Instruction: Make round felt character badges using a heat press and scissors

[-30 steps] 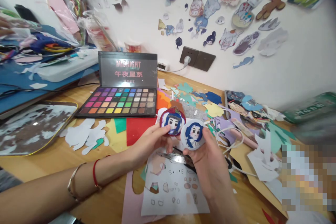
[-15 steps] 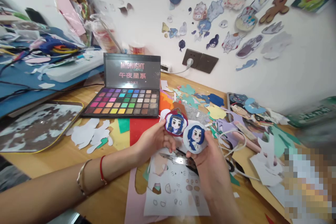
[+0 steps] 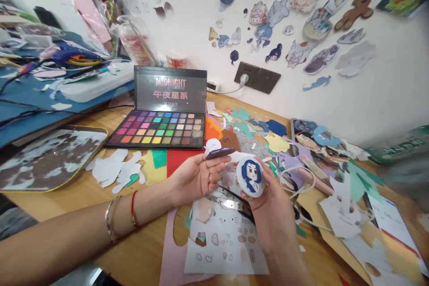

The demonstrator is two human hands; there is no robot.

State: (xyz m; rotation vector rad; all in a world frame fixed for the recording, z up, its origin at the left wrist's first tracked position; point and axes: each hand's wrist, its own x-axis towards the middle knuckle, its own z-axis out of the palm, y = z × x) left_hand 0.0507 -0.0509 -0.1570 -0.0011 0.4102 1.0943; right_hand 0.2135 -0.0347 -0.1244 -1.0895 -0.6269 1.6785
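My left hand (image 3: 197,174) grips a dark red-edged round paper cutout (image 3: 219,153) by its side, tilted almost edge-on so its picture is mostly hidden. In my right hand (image 3: 268,196) is a white round badge (image 3: 250,176) with a blue-haired cartoon figure, its face turned up toward me. The two pieces are apart. Below the hands lie scissors (image 3: 231,203), partly covered by my right hand, on a white sheet with drawn shapes (image 3: 229,254). Pink paper (image 3: 170,250) sticks out under that sheet.
An open eyeshadow palette (image 3: 157,129) stands behind my left hand. A stained tray (image 3: 53,156) and white paper scraps (image 3: 114,170) lie left. Coloured scraps, a white cable (image 3: 311,183) and cut sheets crowd the right. Paper figures (image 3: 263,31) hang on the wall around a socket (image 3: 256,76).
My left hand has rolled palm-up, tipping the red-edged cutout from face-on to nearly flat and away from the badge. My right hand still holds the badge, nearly unmoved.
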